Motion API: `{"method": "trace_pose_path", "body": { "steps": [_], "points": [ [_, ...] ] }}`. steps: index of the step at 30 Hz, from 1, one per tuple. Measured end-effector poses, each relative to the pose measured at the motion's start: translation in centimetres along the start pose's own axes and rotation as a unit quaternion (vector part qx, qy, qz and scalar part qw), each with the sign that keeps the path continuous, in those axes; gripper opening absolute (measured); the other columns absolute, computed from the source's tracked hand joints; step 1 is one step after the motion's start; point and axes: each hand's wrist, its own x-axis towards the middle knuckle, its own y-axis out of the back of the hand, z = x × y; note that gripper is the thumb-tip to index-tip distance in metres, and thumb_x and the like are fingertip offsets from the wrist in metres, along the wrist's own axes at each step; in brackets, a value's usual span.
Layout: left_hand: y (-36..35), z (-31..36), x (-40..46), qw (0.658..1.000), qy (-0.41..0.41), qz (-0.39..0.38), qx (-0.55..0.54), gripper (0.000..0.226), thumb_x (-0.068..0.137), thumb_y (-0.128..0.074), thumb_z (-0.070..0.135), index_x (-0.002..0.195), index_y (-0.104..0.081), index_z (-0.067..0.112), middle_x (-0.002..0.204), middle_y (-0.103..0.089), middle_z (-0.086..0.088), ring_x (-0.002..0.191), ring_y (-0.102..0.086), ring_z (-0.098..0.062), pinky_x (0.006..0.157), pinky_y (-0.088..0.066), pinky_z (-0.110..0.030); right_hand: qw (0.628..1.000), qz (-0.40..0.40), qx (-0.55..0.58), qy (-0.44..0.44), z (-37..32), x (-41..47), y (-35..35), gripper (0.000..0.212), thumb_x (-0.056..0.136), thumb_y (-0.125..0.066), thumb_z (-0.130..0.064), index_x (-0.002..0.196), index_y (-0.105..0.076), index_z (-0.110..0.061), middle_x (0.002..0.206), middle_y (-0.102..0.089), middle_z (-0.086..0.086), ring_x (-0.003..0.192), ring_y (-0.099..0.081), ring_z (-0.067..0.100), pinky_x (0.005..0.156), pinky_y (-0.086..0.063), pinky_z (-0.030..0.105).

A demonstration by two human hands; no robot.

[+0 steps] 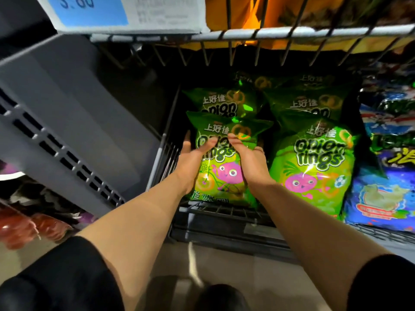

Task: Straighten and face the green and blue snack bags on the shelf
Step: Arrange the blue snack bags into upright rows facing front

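A green onion-rings bag (224, 173) stands upright at the front left of the wire shelf (224, 212), label facing me. My left hand (193, 156) presses on its left edge, thumb across the front. On the right side of the bag's front lies my right hand (249, 160), fingers curled at its top. A second green bag (314, 162) stands front right, and more green bags (226, 102) sit behind. Blue snack bags (381, 198) stand at the far right.
A wire shelf (269, 33) with yellow bags hangs right above, with a price tag (125, 12) at its left. A grey slotted panel (58, 122) borders the left side. Red packets (27, 227) lie lower left. A wire divider (166, 140) edges the green row.
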Motion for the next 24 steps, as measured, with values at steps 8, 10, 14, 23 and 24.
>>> {"method": "trace_pose_path", "body": {
  "steps": [8, 10, 14, 23, 24],
  "points": [
    [-0.5, 3.2, 1.1, 0.987, 0.093, -0.128, -0.031, 0.05, 0.07, -0.064, 0.046, 0.102, -0.073, 0.009, 0.107, -0.071, -0.017, 0.094, -0.068, -0.032, 0.092, -0.052, -0.043, 0.985, -0.131, 0.097, 0.062, -0.4, 0.7, -0.1, 0.017, 0.082, -0.065, -0.007, 0.09, -0.074, -0.019, 0.087, -0.073, -0.01, 0.083, -0.068, 0.0, 0.085, -0.054, 0.022],
    [0.1, 2.8, 1.2, 0.985, 0.102, -0.135, -0.042, 0.039, 0.078, -0.058, 0.043, 0.088, -0.078, 0.01, 0.095, -0.074, -0.014, 0.084, -0.07, -0.029, 0.084, -0.055, -0.039, 0.982, -0.114, 0.138, 0.054, -0.6, -0.4, -0.8, 0.015, 0.072, -0.076, -0.014, 0.081, -0.074, -0.025, 0.089, -0.074, 0.0, 0.088, -0.071, 0.016, 0.089, -0.055, 0.036],
    [-0.1, 3.6, 1.1, 0.989, 0.09, -0.116, -0.003, 0.041, 0.074, -0.07, 0.045, 0.095, -0.077, 0.01, 0.1, -0.074, -0.014, 0.087, -0.071, -0.029, 0.091, -0.054, -0.044, 0.994, 0.001, 0.074, 0.078, -0.2, -0.8, -1.4, 0.047, 0.051, -0.08, -0.047, 0.095, -0.069, -0.033, 0.096, -0.073, -0.004, 0.096, -0.069, 0.019, 0.092, -0.053, 0.04],
    [1.3, 1.1, -0.9, 0.989, 0.018, -0.07, 0.132, 0.09, 0.049, -0.087, 0.036, 0.128, -0.049, 0.017, 0.113, -0.07, -0.004, 0.094, -0.071, -0.02, 0.077, -0.057, -0.035, 0.999, -0.032, -0.031, -0.02, -1.1, 0.2, 1.6, 0.069, 0.071, -0.066, -0.064, 0.111, -0.056, -0.009, 0.107, -0.066, 0.005, 0.099, -0.066, 0.021, 0.085, -0.053, 0.032],
    [1.5, 0.8, -0.6, 0.99, 0.018, -0.052, 0.134, 0.102, 0.047, -0.089, 0.043, 0.135, -0.043, 0.019, 0.12, -0.067, -0.003, 0.1, -0.069, -0.02, 0.083, -0.056, -0.037, 0.998, -0.06, 0.007, -0.011, -0.9, 0.4, 1.6, 0.078, 0.065, -0.067, -0.065, 0.12, -0.056, -0.011, 0.115, -0.066, 0.001, 0.102, -0.065, 0.016, 0.082, -0.053, 0.027]
  ]
}}
